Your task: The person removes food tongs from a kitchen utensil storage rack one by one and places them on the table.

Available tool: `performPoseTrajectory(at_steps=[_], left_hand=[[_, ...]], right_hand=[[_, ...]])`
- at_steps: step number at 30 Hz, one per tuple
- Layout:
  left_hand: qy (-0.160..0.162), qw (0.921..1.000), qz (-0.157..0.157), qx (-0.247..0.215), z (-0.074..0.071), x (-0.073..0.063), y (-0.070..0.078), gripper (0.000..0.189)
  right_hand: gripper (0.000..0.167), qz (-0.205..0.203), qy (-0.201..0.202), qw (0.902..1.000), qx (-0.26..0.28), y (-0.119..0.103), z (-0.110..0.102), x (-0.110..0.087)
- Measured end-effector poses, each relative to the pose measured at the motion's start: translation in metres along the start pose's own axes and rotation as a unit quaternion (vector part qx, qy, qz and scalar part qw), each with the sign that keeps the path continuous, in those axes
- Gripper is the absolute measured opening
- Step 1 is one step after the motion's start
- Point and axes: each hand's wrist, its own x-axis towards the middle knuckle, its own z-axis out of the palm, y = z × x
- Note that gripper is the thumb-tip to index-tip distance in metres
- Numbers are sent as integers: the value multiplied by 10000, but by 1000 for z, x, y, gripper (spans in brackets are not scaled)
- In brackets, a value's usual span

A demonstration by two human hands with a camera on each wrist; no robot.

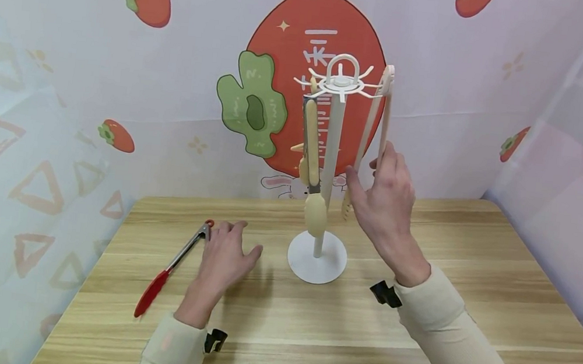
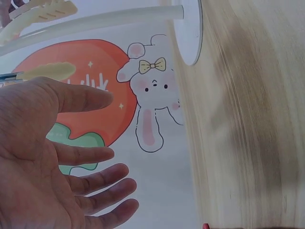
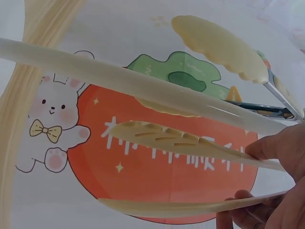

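Running through the right grip [image 1: 387, 198], pale tongs [image 1: 385, 123]

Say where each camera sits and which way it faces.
Head: on the head, facing forward and down at the white rack; left hand, right hand and sleeves show.
Left wrist: on that wrist, facing past the left palm and fingers toward the rack's base and backdrop.
Right wrist: on that wrist, facing the held tongs; right thumb and fingers show.
Both wrist views share the rack's pole and printed rabbit.

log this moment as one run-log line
right hand: holds pale tongs at rack | left hand: empty, over table | red tongs: lying on table
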Motion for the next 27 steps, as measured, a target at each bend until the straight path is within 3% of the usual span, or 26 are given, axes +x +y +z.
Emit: performPoseTrajectory(at_steps=[27], left_hand=[[55, 10000, 57, 7, 1, -1, 0, 61]], right_hand=[[53, 81, -27, 9996, -261, 17, -20, 4]])
